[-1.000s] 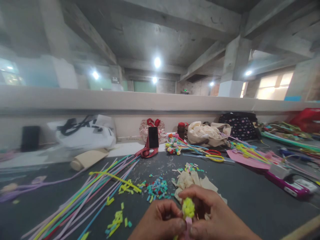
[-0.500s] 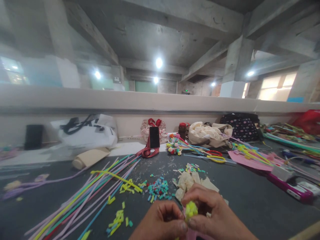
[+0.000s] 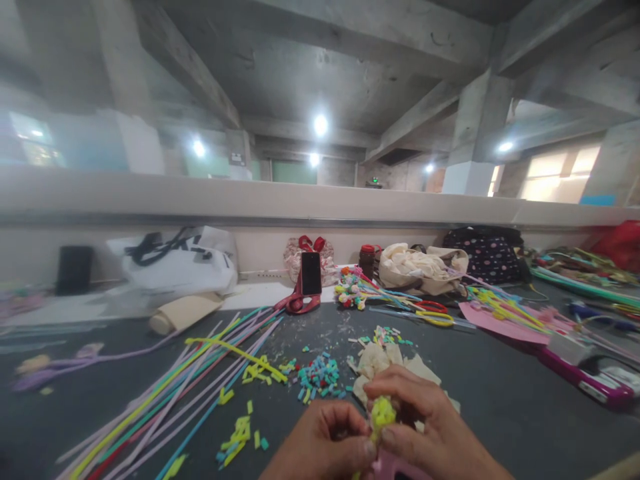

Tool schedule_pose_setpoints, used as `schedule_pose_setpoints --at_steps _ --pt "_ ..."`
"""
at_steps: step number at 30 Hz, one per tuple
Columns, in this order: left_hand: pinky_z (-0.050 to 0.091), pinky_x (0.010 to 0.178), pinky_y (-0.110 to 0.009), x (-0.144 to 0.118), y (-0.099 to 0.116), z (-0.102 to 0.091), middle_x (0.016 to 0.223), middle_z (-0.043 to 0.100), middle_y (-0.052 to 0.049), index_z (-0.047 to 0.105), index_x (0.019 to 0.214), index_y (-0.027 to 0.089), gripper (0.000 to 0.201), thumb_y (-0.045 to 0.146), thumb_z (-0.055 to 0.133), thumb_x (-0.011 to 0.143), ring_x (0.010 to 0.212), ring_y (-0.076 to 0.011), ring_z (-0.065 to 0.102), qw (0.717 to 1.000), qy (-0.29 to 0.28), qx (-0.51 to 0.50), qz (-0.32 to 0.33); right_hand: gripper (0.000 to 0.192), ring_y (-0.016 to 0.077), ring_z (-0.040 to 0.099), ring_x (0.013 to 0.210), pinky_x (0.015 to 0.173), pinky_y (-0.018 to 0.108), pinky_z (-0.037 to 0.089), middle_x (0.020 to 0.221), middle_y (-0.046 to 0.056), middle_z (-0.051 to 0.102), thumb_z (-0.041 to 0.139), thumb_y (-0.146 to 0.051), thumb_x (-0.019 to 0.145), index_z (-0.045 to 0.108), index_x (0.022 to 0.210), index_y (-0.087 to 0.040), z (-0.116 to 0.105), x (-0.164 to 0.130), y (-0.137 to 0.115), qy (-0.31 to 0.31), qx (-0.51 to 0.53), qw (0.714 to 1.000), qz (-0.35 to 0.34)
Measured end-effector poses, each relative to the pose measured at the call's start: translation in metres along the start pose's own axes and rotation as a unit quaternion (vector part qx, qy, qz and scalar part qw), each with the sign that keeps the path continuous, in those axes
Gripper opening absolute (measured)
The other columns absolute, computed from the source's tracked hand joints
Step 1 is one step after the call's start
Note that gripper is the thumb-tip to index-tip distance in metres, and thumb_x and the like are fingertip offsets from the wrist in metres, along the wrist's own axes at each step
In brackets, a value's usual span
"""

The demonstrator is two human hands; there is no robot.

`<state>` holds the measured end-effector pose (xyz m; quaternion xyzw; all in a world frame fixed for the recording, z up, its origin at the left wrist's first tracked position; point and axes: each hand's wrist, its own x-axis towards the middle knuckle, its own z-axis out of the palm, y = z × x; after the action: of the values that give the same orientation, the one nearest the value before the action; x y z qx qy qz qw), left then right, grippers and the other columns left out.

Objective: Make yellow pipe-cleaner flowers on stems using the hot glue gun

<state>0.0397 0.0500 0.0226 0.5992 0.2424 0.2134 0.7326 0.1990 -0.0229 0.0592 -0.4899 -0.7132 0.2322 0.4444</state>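
A yellow clump [image 3: 383, 412] of short fuzzy pieces is held up between the two hands, over the near side of the dark table [image 3: 500, 407], right of its middle. The right hand [image 3: 430, 423] curls around it, fingers arched over the far side and thumb pressed against its lower right, so the grip is closed on the clump. The left hand [image 3: 325, 440] has thumb and fingertips drawn close together at the clump's lower left; I cannot tell whether they pinch it or only touch it. Below the hands, partly hidden, is a pink object [image 3: 393, 465] with a dark patch.

Just beyond the right hand lie crumpled cream scraps [image 3: 377, 360]. Left of these is a pile of small blue, teal and red pieces [image 3: 320, 375], and yellow cuttings [image 3: 239, 437] lie nearer the near edge. Long coloured stems [image 3: 165, 410] slant from the near left corner toward the far edge, a yellow stem [image 3: 235, 350] across them.

Farther back are a bunch of small flowers [image 3: 351, 291], red-and-yellow-handled scissors [image 3: 435, 320] and, toward the right edge, a pink sheet [image 3: 493, 325] bearing stems. Along the far edge stand a phone [image 3: 311, 273], a red-capped bottle [image 3: 367, 265] and a dotted dark bag [image 3: 483, 257].
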Motion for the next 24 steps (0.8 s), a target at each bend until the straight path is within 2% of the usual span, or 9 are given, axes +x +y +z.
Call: schedule_pose_setpoints --at_steps 3,11,13,16,18,21,24 --pt "0.03 0.05 -0.02 -0.001 0.002 0.0 0.048 0.056 0.003 0.056 0.061 0.014 0.027 0.036 0.07 0.053 0.045 -0.0084 0.047 1.0 0.003 0.006 -0.005 0.028 0.0127 0.047 0.061 0.052 0.022 0.035 0.081 0.0 0.055 0.058 -0.029 0.071 0.058 0.099 -0.024 -0.001 -0.002 0.001 -0.001 -0.003 1.0 0.011" --pt "0.028 0.045 -0.019 -0.001 0.002 0.007 0.045 0.058 0.004 0.054 0.063 0.015 0.022 0.027 0.07 0.053 0.041 -0.0074 0.045 0.999 0.028 -0.015 -0.024 0.011 0.0113 0.046 0.056 0.049 0.021 0.032 0.066 -0.002 0.05 0.06 -0.021 0.07 0.063 0.081 -0.02 0.004 0.002 0.004 0.021 -0.042 0.999 0.019" --pt "0.027 0.042 -0.017 -0.003 0.006 0.009 0.045 0.059 0.004 0.053 0.063 0.016 0.019 0.026 0.067 0.056 0.036 -0.0053 0.042 0.999 0.033 -0.023 -0.027 0.014 0.0116 0.047 0.057 0.05 0.022 0.033 0.066 -0.002 0.051 0.061 -0.024 0.071 0.063 0.084 -0.021 0.004 0.0 0.006 0.024 -0.041 0.999 0.019" --pt "0.022 0.036 -0.016 -0.006 0.013 0.008 0.048 0.061 0.001 0.052 0.061 0.015 0.023 0.033 0.065 0.058 0.031 -0.003 0.036 0.999 0.023 -0.026 -0.022 0.028 0.0116 0.051 0.059 0.052 0.022 0.037 0.081 0.001 0.058 0.057 -0.031 0.075 0.057 0.102 -0.025 0.001 0.0 0.008 0.03 0.023 0.998 0.046" --pt "0.02 0.033 -0.016 -0.006 0.017 0.005 0.05 0.062 0.0 0.051 0.061 0.015 0.027 0.038 0.066 0.058 0.029 -0.0028 0.036 0.998 0.021 -0.037 -0.036 0.032 0.0098 0.052 0.055 0.045 0.02 0.037 0.09 0.004 0.06 0.052 -0.037 0.078 0.054 0.107 -0.023 -0.002 0.002 0.008 0.04 0.102 0.99 0.089" --pt "0.018 0.031 -0.016 -0.005 0.019 0.001 0.051 0.062 0.0 0.052 0.062 0.015 0.028 0.04 0.064 0.06 0.028 -0.0021 0.035 0.996 0.022 -0.061 -0.063 0.032 0.0061 0.048 0.042 0.034 0.015 0.028 0.076 0.005 0.062 0.048 -0.043 0.079 0.059 0.093 -0.016 -0.005 0.007 0.008 0.066 0.194 0.967 0.152" --pt "0.015 0.029 -0.015 -0.004 0.017 -0.001 0.05 0.061 0.0 0.053 0.063 0.014 0.03 0.042 0.063 0.061 0.026 -0.0012 0.032 0.993 0.011 -0.089 -0.075 0.034 0.0046 0.044 0.037 0.033 0.015 0.028 0.064 0.001 0.06 0.054 -0.045 0.074 0.061 0.086 -0.014 -0.003 0.01 0.008 0.067 0.241 0.954 0.165"
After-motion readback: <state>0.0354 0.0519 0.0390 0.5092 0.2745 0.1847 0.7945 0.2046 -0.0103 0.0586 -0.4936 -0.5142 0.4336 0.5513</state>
